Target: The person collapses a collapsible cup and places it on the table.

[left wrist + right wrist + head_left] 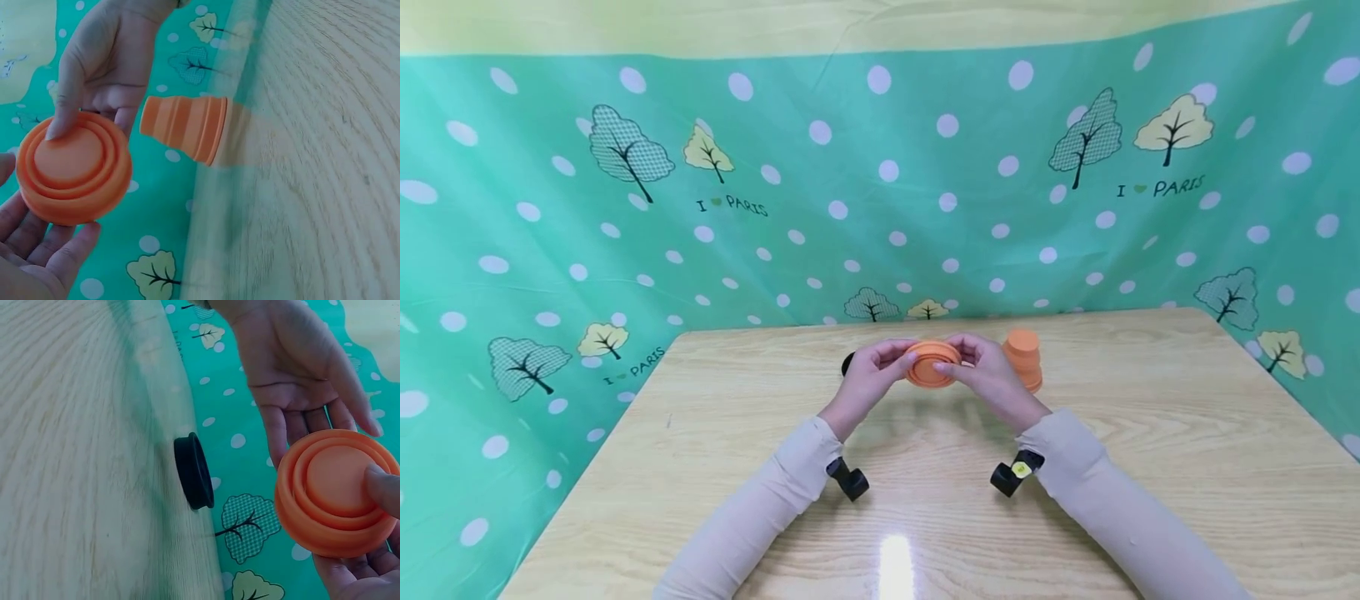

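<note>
Both hands hold a flattened orange collapsible cup above the table, its ringed base facing back toward the person. My left hand supports one side, with the fingers at the rim and behind it; in the left wrist view, that hand shows at the lower left. From the other side my right hand grips the cup, its thumb pressing on the round base and its fingers behind. A second orange collapsible cup, extended into a stepped cone, stands upside down on the table, partly hidden behind my right hand in the head view.
A black round lid-like piece lies on the table behind my left hand, mostly hidden in the head view. The wooden table ends at a green dotted curtain. Black wrist cameras hang below both cuffs.
</note>
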`<act>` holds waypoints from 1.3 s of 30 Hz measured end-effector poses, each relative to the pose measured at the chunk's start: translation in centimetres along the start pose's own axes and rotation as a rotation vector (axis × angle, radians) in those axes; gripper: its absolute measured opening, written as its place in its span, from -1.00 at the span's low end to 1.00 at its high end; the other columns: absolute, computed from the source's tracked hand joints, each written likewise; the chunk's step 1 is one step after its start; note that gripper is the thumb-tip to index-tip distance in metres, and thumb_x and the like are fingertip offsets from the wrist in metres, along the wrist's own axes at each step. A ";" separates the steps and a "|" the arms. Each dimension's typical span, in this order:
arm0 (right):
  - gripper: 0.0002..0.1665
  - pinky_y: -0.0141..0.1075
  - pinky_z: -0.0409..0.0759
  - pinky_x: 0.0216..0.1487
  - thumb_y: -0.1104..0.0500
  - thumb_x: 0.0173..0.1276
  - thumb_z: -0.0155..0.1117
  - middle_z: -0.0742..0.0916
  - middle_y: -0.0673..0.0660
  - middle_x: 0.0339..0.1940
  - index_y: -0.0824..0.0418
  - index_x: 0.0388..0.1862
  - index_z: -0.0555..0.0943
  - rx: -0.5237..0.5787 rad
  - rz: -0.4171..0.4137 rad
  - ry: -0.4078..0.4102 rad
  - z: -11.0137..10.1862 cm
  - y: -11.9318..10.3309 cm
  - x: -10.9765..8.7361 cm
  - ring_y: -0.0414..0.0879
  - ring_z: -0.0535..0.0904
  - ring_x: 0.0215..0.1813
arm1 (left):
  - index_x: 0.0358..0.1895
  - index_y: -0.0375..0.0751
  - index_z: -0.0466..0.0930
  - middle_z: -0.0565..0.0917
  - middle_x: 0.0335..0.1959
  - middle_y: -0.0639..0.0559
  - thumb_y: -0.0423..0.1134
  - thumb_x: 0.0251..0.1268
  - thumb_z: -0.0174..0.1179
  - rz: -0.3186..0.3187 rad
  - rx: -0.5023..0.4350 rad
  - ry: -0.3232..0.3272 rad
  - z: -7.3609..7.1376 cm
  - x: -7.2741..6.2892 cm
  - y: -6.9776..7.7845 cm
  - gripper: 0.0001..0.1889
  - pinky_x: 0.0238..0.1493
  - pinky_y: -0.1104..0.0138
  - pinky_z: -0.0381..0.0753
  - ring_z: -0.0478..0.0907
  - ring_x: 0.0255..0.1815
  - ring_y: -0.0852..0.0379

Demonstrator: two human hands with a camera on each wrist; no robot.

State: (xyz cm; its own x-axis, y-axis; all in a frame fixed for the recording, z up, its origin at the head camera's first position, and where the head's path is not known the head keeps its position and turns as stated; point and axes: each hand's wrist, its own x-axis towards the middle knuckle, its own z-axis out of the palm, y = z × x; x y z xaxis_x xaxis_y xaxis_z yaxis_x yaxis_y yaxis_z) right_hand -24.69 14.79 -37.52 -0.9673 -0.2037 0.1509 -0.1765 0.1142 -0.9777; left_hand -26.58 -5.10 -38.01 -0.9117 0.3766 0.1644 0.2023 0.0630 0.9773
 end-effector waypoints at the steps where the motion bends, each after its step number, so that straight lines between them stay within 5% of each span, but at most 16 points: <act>1: -0.63 -0.39 0.59 -0.15 0.24 0.21 0.37 0.66 0.18 -0.13 0.37 -0.05 0.54 -0.015 -0.007 -0.002 0.0 0.0 0.0 -0.10 0.57 -0.12 | 0.11 -0.33 0.54 0.65 -0.02 -0.20 -0.22 0.31 0.18 0.004 0.006 0.004 0.0 0.0 0.0 -0.64 -0.02 0.33 0.60 0.62 -0.11 0.18; 13: -0.66 -0.37 0.61 -0.14 0.24 0.21 0.37 0.65 0.19 -0.11 0.32 -0.06 0.55 -0.099 -0.027 -0.043 -0.1 0.2 0.0 -0.09 0.59 -0.11 | -0.03 -0.31 0.62 0.70 -0.14 -0.11 -0.26 0.25 0.25 0.019 0.068 0.016 -0.3 -0.2 0.1 -0.73 -0.11 0.35 0.61 0.63 -0.22 0.18; 25: -0.39 -0.04 0.40 0.27 -0.05 0.38 0.16 0.53 0.24 0.22 0.30 0.25 0.39 -0.143 0.059 -0.129 -1.1 -0.1 0.2 0.11 0.40 0.28 | -0.07 -0.29 0.65 0.69 -0.14 -0.12 -0.23 0.17 0.32 0.008 0.065 0.049 -0.5 -0.6 0.6 -0.71 -0.12 0.36 0.63 0.64 -0.19 0.16; 29: -0.28 -0.06 0.32 0.33 -0.11 0.40 0.12 0.47 0.27 0.29 0.30 0.36 0.29 -0.074 0.127 -0.192 -1.6 0.3 0.3 0.12 0.37 0.32 | -0.11 -0.28 0.66 0.68 -0.13 -0.09 -0.27 0.14 0.34 0.070 0.074 0.049 -0.6 -0.7 0.4 -0.74 -0.10 0.35 0.63 0.64 -0.16 0.13; 36: -0.20 -0.16 0.26 0.36 -0.02 0.41 0.14 0.33 0.37 0.38 0.42 0.41 0.14 0.212 0.174 -0.304 -1.4 0.7 0.3 0.06 0.33 0.36 | -0.13 -0.35 0.66 0.66 -0.10 -0.16 -0.35 0.13 0.33 0.149 0.087 0.038 -0.7 -1.0 0.5 -0.76 0.01 0.34 0.58 0.61 -0.06 0.02; 39: -0.21 -0.15 0.24 0.38 -0.05 0.40 0.14 0.37 0.29 0.38 0.38 0.41 0.18 0.198 0.149 -0.288 -1.2 0.8 0.2 0.00 0.34 0.35 | -0.10 -0.38 0.64 0.64 -0.06 -0.20 -0.36 0.14 0.32 0.153 0.066 0.025 -0.8 -1.0 0.5 -0.74 0.04 0.29 0.57 0.59 0.00 -0.05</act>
State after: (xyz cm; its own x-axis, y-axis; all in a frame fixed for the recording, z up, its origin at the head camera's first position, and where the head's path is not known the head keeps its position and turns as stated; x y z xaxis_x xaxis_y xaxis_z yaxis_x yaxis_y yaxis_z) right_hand -25.19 15.98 -38.10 -0.8838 -0.4675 -0.0147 0.0278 -0.0211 -0.9994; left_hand -25.82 -6.23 -37.63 -0.8766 0.3637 0.3151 0.3621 0.0671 0.9297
